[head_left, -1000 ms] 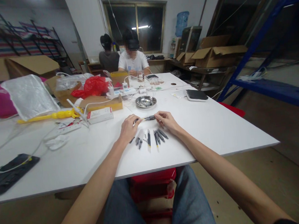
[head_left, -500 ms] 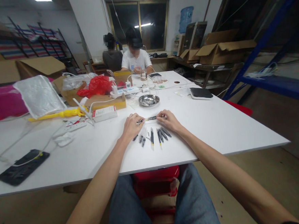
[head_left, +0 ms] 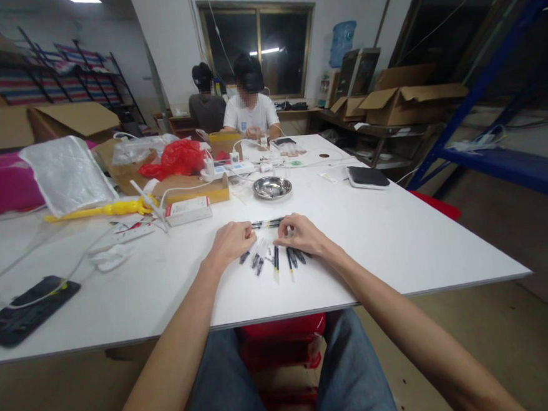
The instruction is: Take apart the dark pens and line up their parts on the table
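Pens (head_left: pixel 266 223), dark and slender: lie between the two hands, toward their far side. Left hand (head_left: pixel 232 241): fingers curled beside the pens' left end; whether it grips cannot be told. Right hand (head_left: pixel 304 233): thumb and fingertips bent together at the upper end of black refills (head_left: pixel 276 259); hold unclear. Dark barrels (head_left: pixel 299 257): just below the right hand. Metal bowl (head_left: pixel 273 195): beyond both hands.

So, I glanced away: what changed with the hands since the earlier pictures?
The right hand has moved left and closer in, its fingertips going from the dark pen pieces to the far ends of the refills. The left hand has drawn back slightly. Whether either grips anything is unclear. The metal bowl stayed put.
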Tool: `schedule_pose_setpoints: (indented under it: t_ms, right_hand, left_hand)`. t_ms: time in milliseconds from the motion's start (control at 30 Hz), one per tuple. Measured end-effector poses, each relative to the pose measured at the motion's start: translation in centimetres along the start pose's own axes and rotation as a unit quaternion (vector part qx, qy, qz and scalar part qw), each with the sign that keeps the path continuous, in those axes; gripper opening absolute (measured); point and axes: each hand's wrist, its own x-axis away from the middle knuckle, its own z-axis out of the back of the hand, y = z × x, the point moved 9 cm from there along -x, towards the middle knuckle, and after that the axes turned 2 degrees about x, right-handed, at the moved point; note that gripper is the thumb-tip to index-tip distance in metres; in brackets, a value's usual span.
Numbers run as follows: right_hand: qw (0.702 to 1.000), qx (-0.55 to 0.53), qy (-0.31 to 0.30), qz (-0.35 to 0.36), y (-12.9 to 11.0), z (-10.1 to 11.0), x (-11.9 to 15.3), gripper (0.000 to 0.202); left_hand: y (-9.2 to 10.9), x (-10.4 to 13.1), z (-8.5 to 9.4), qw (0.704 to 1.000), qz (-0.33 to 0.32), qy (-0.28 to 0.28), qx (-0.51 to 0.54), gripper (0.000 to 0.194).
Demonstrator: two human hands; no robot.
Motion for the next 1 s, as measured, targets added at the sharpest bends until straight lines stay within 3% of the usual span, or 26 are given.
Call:
schedule_pose_setpoints:
  t_ms: [133,300,567,1000]
  right_hand:
    - [0.998,-0.01,-0.065,-0.005,-0.6,-1.1,0.4,0.043]
    - [0.995,0.0,-0.096,0.001,-1.3,-1.8,1.1,0.063]
    - [0.991,0.049,-0.122,-0.014,-1.8,-2.1,1.4,0.064]
    - [0.993,0.014,-0.113,-0.014,-1.0,-2.1,1.5,0.065]
  left_hand:
    - [0.3,-0.1,-0.3,0.999,0.003,-0.032,-0.041,0.019]
    - [1.2,0.0,-0.3,0.996,-0.007,-0.039,-0.079,0.02]
    - [1.8,0.0,-0.5,0.994,-0.009,-0.045,-0.104,0.027]
    - [2.0,0.0,-0.6,0.997,-0.022,-0.037,-0.07,0.027]
